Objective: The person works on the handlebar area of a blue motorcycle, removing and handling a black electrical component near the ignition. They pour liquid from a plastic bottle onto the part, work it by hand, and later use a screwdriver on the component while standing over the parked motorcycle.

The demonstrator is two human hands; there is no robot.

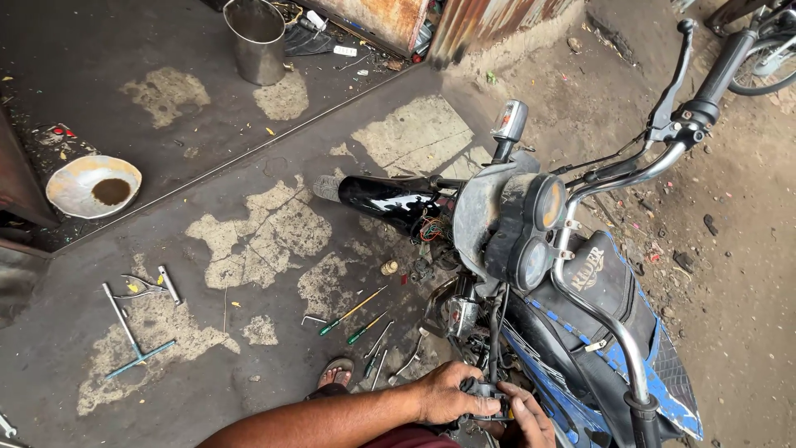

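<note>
My left hand (452, 394) reaches in from the lower left, its fingers curled over a small dark part (485, 388) low on the side of a motorcycle (597, 282). Just to the right and below, my right hand (529, 421) grips the same part from underneath. Cables (496, 332) run down to it from under the twin round gauges (535, 236). The bike has a blue and black tank cover, chrome handlebars (655, 158) and a black front mudguard (385, 202). Part of the held piece is hidden by my fingers.
Green-handled screwdrivers (352, 311) and small spanners (381, 353) lie on the oily concrete by my sandalled foot (336, 373). Further left are a T-handled wrench (128, 336) and pliers (141, 289). A pan of dark oil (93, 187) and a metal bucket (255, 41) stand behind. Another bike's wheel (767, 66) is at the top right.
</note>
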